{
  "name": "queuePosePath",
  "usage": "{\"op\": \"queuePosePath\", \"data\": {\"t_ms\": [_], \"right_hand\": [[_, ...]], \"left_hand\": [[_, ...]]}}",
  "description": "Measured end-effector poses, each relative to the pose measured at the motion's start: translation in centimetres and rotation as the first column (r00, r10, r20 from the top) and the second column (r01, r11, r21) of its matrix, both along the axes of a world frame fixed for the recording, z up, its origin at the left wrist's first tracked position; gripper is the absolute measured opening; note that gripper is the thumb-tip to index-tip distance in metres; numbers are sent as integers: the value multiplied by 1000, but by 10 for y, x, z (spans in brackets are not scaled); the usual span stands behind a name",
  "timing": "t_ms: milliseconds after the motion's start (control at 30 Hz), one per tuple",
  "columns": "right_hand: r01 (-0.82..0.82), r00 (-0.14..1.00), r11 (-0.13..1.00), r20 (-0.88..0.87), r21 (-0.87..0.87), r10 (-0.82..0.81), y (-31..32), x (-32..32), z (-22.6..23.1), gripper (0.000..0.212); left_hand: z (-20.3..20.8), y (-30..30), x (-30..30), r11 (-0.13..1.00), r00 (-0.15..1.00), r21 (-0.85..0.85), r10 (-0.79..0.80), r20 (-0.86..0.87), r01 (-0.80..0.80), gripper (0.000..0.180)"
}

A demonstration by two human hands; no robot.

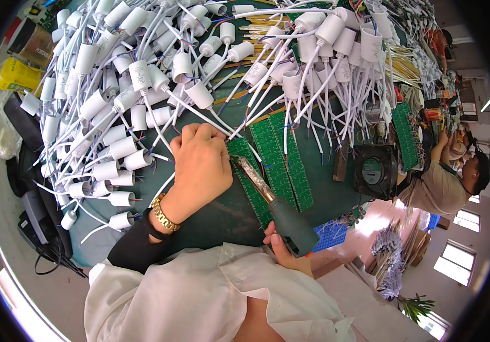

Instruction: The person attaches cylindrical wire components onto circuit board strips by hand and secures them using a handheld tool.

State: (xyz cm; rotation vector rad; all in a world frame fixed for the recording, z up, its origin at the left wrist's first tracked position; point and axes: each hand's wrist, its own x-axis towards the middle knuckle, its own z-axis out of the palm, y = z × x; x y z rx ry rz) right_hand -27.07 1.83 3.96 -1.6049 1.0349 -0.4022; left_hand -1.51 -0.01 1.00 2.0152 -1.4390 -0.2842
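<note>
The left hand (199, 165) sat just left of frame centre, fingers curled tight and pinching a thin white wire (210, 118) down against the top end of a green board (249, 179). The right hand (285, 253), lower centre, was closed around the dark green handle of a soldering iron (270, 202), whose tip pointed up-left and met the board right beside the left fingertips. Three such boards lay side by side on the green mat (210, 219), slanting from upper centre toward lower right.

To do this joint well, I judge the wire end needed to be held dead still on its pad while the tip heated both together; the fingers were very close to the hot tip, so the pinch should sit a little back along the wire. Whether solder had flowed could not be seen.

A big heap of white capacitors (142, 74) with trailing leads filled the upper half of the frame, some leads draped over the boards and liable to snag. A small black fan (375, 170) stood at the right, and beyond it another person (441, 185) worked at the far right edge.
</note>
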Motion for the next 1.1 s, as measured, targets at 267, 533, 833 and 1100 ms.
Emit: {"op": "queuePosePath", "data": {"t_ms": [267,533,833,1100], "right_hand": [[234,922,938,249,257,-298,11,-1,2,34],[289,847,900,352,325,-399,13,-4,-10,50],[247,721,896,548,368,-424,9,-2,-27,44],[260,630,870,610,418,-481,15,2,-34,42]], "left_hand": [[2,4,6,1000,1000,18,-24,-20,24,9],[-2,0,4,1000,1000,19,-23,-13,23,5],[-1,2,7,997,998,56,-56,-24,58,4],[-1,4,9,994,991,16,-111,73,110,5]]}}
